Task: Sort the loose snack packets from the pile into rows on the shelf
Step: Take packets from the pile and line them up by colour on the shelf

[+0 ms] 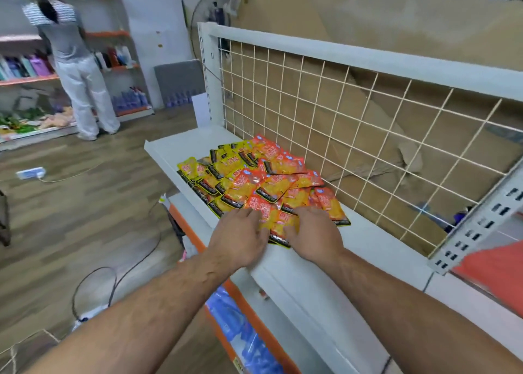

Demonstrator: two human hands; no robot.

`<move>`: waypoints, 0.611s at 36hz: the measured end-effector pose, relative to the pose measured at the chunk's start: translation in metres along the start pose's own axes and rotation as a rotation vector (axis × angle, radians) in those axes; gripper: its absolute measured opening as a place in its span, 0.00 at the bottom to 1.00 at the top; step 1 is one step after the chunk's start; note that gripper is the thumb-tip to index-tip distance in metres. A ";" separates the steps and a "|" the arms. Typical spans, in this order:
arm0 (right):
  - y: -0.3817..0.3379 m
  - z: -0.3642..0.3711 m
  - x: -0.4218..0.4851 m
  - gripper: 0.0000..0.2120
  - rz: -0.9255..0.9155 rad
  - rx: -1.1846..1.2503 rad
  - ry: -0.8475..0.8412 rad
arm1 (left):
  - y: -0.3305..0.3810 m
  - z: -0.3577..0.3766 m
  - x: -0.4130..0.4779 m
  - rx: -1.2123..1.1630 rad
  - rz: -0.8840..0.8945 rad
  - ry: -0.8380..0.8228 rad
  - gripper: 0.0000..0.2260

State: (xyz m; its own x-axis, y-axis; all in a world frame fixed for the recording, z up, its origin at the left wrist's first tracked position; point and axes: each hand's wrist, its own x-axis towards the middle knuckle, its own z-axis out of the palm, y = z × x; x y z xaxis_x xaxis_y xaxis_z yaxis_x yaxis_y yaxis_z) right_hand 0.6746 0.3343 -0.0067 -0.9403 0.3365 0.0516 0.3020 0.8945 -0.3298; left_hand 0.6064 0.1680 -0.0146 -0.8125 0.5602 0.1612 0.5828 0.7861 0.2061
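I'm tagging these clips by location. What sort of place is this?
Likely a small shop being stocked: a white display shelf with a wire-grid back holds a pile of snack packets, and shelves of bottled goods line the far wall, where another person stands.

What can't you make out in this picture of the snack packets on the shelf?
Head view:
- Snack packets beneath left hand and right hand: fingers cover them.
- Whether right hand pinches one: fingers hide it.
- Print on packets: too small, blurred.
- Right end of shelf: cut by frame edge.
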 end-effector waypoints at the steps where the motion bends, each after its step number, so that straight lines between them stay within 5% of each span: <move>1: 0.001 0.000 0.008 0.23 0.012 0.008 0.013 | 0.000 0.000 0.008 -0.012 0.001 -0.004 0.19; 9: -0.001 0.003 0.064 0.17 0.122 0.026 0.080 | -0.010 0.002 0.080 -0.048 0.080 -0.009 0.16; 22: -0.010 0.008 0.120 0.39 0.570 0.053 -0.015 | -0.019 0.009 0.166 -0.012 0.192 -0.153 0.30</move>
State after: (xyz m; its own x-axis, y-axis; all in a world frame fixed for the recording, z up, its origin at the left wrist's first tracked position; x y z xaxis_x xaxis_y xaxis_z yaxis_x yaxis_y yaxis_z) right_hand 0.5572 0.3636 -0.0049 -0.6333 0.7569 -0.1611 0.7540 0.5567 -0.3487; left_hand 0.4606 0.2479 -0.0002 -0.6786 0.7328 0.0511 0.7261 0.6586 0.1975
